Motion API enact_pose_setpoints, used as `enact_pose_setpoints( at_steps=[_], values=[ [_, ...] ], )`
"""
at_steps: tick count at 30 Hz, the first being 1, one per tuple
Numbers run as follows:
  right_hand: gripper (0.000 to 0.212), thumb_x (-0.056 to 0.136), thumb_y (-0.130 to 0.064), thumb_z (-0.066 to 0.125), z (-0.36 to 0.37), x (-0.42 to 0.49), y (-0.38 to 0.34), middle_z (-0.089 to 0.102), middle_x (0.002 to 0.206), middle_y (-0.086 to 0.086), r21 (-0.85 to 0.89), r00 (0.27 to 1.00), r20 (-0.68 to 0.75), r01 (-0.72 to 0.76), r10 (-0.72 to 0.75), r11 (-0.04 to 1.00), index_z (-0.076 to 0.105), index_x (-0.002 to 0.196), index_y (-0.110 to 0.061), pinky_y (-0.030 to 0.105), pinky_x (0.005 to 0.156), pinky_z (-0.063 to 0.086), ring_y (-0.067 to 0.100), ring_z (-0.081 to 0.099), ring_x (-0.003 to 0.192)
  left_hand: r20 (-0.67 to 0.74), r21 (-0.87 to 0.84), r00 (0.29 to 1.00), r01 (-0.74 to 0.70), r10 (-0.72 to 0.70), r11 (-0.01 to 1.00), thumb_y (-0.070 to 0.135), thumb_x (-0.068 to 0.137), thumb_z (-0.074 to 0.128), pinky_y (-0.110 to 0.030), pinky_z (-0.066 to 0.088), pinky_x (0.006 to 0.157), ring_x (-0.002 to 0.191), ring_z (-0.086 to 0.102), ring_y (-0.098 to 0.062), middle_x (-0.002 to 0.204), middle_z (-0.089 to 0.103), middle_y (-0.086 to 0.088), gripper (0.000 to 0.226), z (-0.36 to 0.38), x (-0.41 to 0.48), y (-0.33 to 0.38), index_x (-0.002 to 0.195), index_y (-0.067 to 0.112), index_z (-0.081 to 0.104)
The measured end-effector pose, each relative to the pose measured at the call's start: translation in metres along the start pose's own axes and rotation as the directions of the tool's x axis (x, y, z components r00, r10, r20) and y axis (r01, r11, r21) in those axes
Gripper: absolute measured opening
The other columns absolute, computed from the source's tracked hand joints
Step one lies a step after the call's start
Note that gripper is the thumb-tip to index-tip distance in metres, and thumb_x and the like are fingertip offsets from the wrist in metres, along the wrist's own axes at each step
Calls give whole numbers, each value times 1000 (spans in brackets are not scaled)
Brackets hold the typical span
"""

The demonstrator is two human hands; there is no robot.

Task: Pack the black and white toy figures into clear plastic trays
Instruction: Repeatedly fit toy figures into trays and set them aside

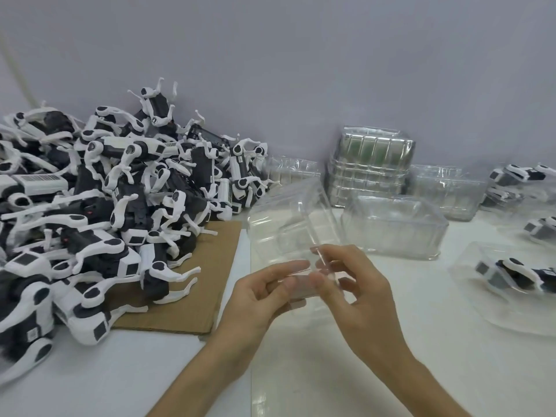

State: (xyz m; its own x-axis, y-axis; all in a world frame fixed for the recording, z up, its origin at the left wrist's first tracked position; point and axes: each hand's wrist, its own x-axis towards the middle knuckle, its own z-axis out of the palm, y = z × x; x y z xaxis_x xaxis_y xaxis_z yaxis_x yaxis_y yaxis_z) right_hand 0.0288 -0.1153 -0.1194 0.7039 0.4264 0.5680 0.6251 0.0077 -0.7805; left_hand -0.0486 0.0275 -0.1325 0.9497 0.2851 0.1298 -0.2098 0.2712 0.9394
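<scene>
A big heap of black and white toy figures (99,206) covers the left of the table, partly on a sheet of brown cardboard (195,284). In the middle I hold a clear plastic tray (288,224) off the table, its hollow empty. My left hand (264,293) and my right hand (358,284) both pinch the tray's near edge with fingertips. At the right lies a clear tray with a figure inside (511,275).
An empty clear tray (394,230) stands just behind my hands. A stack of clear trays (373,164) leans by the wall, with more trays (448,191) beside it. More figures in trays (523,179) lie at the far right. The tabletop (331,371) is white.
</scene>
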Motion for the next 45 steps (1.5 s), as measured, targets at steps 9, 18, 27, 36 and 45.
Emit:
enact_pose_setpoints(
  at_steps=[9,18,27,36,45],
  values=[
    [19,87,-20,75,0,-2,-1,67,102,-10,-3,998,58,-30,30,1000,69,103,-28,20,73,53,15,69,90,-97,-49,995,-22,17,999,22,72,73,-26,58,71,90,75,-29,94,76,-18,15,3,0,-1,81,11,78],
    [25,87,-13,74,-4,1,1,65,97,-12,-11,1000,0,-15,15,1000,69,106,-29,20,73,53,14,69,89,-140,-52,990,18,-26,998,29,69,78,-26,58,68,88,74,-35,91,75,-22,18,-2,2,-1,78,14,77],
    [35,91,-3,66,-24,17,7,67,85,-7,97,987,-149,-39,53,995,67,111,-32,30,73,57,18,72,79,-190,-67,982,-32,19,997,26,80,64,-25,58,69,89,74,-32,94,75,-20,21,-11,7,-5,86,10,76],
    [36,89,-3,63,-94,66,12,66,106,-10,-574,881,-218,232,-419,786,65,121,-22,48,99,44,16,64,105,-329,-286,941,-21,-77,958,17,90,54,-28,59,67,77,73,-21,82,73,-9,15,-27,14,-12,101,9,61],
    [43,91,8,52,-132,111,81,66,124,9,-757,998,-61,-51,8,651,71,118,-20,54,116,20,32,52,122,-318,-332,939,23,-134,943,9,104,36,-37,51,78,77,72,-22,83,72,-10,26,-28,14,-12,109,8,61]
  ],
)
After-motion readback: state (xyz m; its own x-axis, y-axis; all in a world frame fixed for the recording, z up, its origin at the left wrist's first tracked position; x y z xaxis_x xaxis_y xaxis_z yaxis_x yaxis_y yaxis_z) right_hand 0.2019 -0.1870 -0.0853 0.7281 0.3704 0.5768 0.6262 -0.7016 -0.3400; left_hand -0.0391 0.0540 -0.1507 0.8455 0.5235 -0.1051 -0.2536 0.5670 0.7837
